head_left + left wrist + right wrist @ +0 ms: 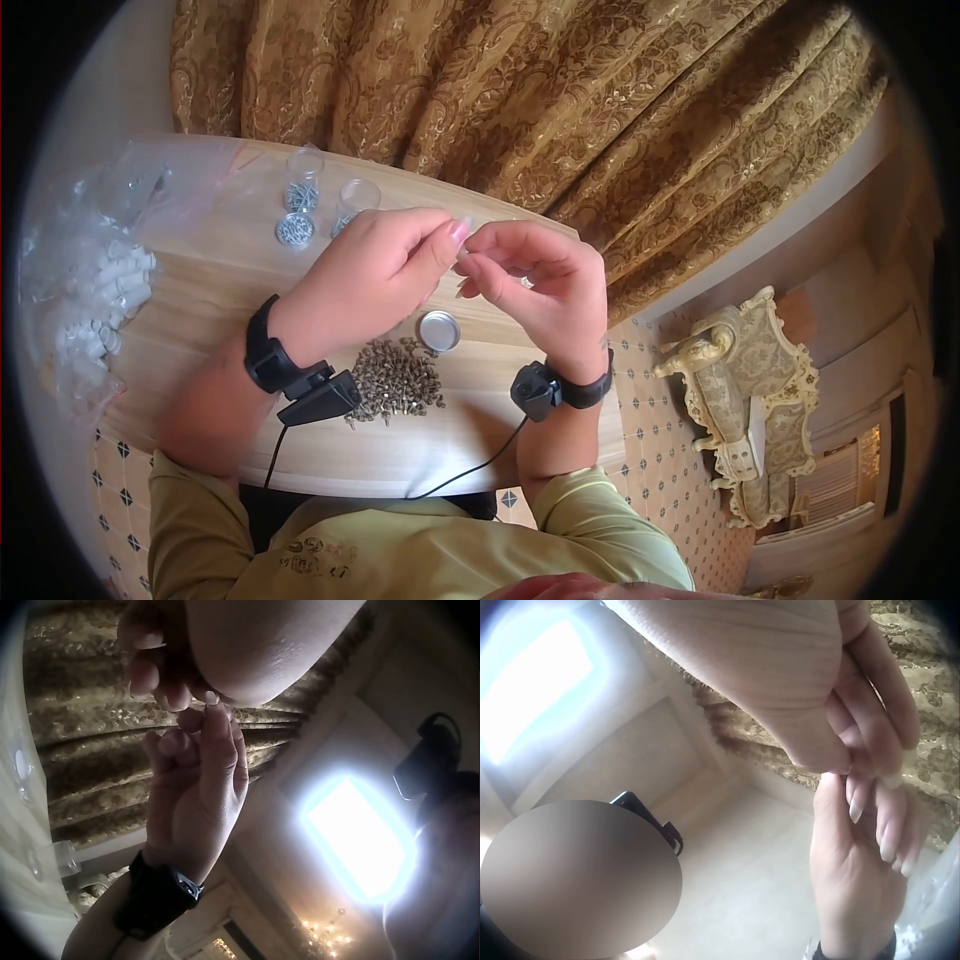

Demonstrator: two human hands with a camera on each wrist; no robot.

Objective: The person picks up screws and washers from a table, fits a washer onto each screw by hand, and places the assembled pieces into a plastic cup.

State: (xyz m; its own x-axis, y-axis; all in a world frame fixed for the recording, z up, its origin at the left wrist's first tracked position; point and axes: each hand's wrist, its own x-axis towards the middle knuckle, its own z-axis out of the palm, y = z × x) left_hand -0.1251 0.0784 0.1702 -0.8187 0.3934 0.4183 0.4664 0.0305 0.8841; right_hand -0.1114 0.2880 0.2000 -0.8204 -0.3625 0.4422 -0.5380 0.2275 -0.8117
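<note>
In the head view, my left hand (375,270) and right hand (545,285) meet at the fingertips above the table. Each has its thumb brought close to a bent index finger; whether a small thing is pinched there cannot be seen. The left wrist view shows the right hand (199,787) below the left hand's fingers, tips close together. From the right wrist, the left hand (859,862) appears with its thumb tip at the other hand's fingertips. Below them lie a pile of small brownish metal pieces (392,382) and a round silver lid (439,331).
Two clear containers (304,168) (360,194) with silvery screws stand toward the far side, beside a round dish of small metal pieces (295,230). Plastic bags with white parts (115,285) lie at the left. A patterned curtain (500,90) hangs beyond the wooden table (225,260).
</note>
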